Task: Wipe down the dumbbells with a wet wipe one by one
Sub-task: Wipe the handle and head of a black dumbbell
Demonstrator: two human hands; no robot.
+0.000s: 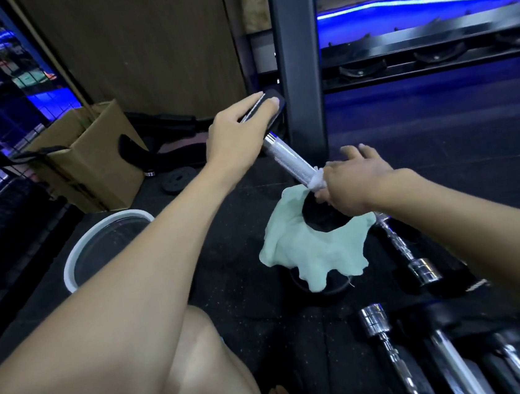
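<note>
Left hand (238, 131) clamps dumbbell (290, 157) end — right hand (354, 182) pinches wipe (317, 183) round handle.

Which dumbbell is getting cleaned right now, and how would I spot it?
Find the tall black rack post in the middle. Just before it, the tilted dumbbell with a knurled silver handle leans between both hands, its lower end on a pale green cloth. Unlike the chrome bars lying flat on the floor, it alone has a white wipe around it.
</note>
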